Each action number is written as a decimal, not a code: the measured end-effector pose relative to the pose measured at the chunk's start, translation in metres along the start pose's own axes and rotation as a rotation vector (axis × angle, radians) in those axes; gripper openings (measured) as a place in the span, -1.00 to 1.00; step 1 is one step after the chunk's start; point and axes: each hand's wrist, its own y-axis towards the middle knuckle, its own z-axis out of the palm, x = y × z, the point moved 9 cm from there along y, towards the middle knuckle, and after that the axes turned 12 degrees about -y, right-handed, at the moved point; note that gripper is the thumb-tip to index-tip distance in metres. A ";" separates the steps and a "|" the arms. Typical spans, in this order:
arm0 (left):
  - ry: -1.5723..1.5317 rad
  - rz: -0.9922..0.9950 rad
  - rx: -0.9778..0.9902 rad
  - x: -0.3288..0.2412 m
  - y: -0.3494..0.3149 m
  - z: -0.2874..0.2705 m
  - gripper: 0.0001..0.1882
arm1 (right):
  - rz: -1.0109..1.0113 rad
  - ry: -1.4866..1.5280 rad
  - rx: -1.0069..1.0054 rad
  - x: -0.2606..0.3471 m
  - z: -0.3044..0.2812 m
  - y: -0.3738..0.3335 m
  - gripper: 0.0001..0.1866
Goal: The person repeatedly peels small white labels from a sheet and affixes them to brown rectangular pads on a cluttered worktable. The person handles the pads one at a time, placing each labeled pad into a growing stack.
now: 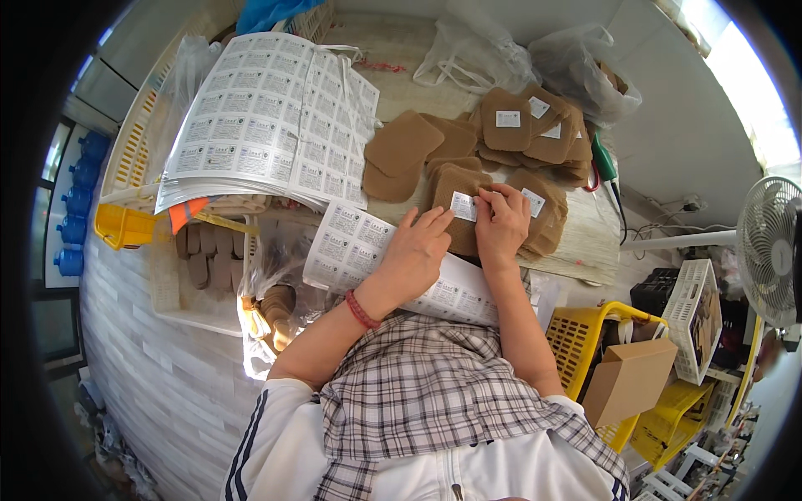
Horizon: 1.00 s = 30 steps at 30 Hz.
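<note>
Brown pads (458,179) lie stacked on the tabletop (595,234), the uppermost bearing a white label (464,206). At the label's right edge, the right hand (501,224) is bunched; whether its grip pinches anything I cannot tell. The left hand's (415,252) grip spreads loosely near the left edge, over a printed sheet (349,246). More labelled pads (547,151) sit beyond.

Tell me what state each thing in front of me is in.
Right hand: fingers at the white label
Left hand: fingers bent
Front brown piece: labelled
Loose label sheet: left end curled
Large label sheets: piled, edges uneven
Right plastic bag: partly filled
Cardboard box: tilted
Fan: upright; whether running, unclear
</note>
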 end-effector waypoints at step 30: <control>-0.207 -0.171 -0.147 0.005 -0.020 -0.047 -0.91 | -0.034 0.404 0.344 0.042 -0.043 -0.040 -0.88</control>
